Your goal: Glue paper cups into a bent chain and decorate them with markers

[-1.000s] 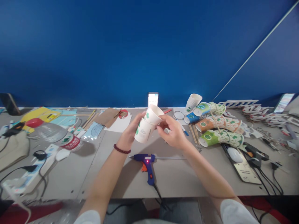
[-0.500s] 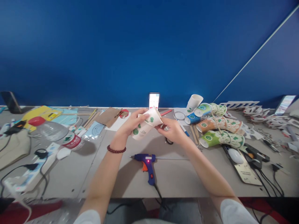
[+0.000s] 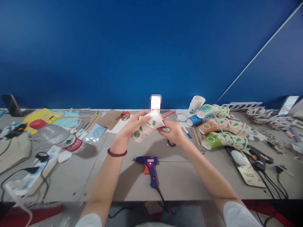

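Two green-printed white paper cups (image 3: 154, 122), tilted, gripped by curled left hand (image 3: 132, 125) and pinching right hand (image 3: 174, 130).

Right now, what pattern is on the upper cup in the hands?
Rounded green prints on white; the upper cup shows best in the head view.

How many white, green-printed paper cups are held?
2 visible: the upper cup, between left hand and right hand; the lower cup, at its lower left. Others may be hidden inside.
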`<state>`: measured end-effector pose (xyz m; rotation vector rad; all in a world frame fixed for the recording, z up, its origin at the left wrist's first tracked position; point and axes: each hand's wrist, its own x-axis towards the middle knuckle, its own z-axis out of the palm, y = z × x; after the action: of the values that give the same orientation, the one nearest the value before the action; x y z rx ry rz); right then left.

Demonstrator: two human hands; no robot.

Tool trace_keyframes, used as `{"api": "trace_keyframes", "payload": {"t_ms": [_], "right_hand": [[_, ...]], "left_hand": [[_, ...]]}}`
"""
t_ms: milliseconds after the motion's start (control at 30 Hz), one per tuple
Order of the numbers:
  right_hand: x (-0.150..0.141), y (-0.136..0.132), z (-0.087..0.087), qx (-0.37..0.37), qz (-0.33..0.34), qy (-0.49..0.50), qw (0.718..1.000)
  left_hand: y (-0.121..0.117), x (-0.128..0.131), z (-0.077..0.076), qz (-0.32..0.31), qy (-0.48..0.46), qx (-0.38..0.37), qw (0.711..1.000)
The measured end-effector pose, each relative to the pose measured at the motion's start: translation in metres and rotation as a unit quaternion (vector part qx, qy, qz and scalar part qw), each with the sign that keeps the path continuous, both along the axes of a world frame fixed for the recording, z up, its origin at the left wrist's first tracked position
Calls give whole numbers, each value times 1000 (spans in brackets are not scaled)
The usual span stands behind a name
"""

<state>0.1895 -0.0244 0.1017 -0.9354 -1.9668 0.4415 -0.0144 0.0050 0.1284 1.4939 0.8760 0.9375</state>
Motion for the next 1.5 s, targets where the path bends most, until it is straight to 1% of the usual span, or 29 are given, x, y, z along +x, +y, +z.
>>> {"api": "trace_keyframes", "payload": {"t_ms": [167, 233, 400, 533, 567, 700, 767, 967, 1067, 1167, 1300, 1500], "right_hand": [[0, 1, -2, 18, 2, -12, 1000], [0, 0, -3, 25, 4, -18, 1000], [-1, 0, -5, 49, 3, -33, 998], [-1, 1, -6, 62, 6, -43, 997], [-1, 1, -6, 62, 5, -46, 997], [-1, -1, -5, 49, -9, -68, 996], [-1, -2, -4, 43, -14, -77, 996], [0, -2, -4, 37, -12, -100, 994], [1, -2, -2, 31, 2, -99, 995], [1, -2, 0, 19, 16, -96, 995], [1, -3, 1, 6, 13, -100, 995], [1, -3, 1, 10, 12, -94, 995]], "left_hand": [[0, 0, 2, -15, -64, -92, 994], [0, 0, 3, -20, -72, -102, 992], [-1, 2, 4, -16, -73, -92, 993], [1, 3, 1, -7, -41, -90, 995], [2, 2, 1, -4, -31, -76, 997], [1, -1, 1, -18, 17, 23, 999], [0, -3, 1, -24, 36, 43, 998], [5, -5, -3, -22, 49, 39, 998], [6, -6, -5, -17, 51, 32, 998], [6, -6, -5, -18, 47, 24, 998], [5, -5, -4, -22, 31, 8, 999], [4, -3, -3, -21, 18, 0, 1000]]}}
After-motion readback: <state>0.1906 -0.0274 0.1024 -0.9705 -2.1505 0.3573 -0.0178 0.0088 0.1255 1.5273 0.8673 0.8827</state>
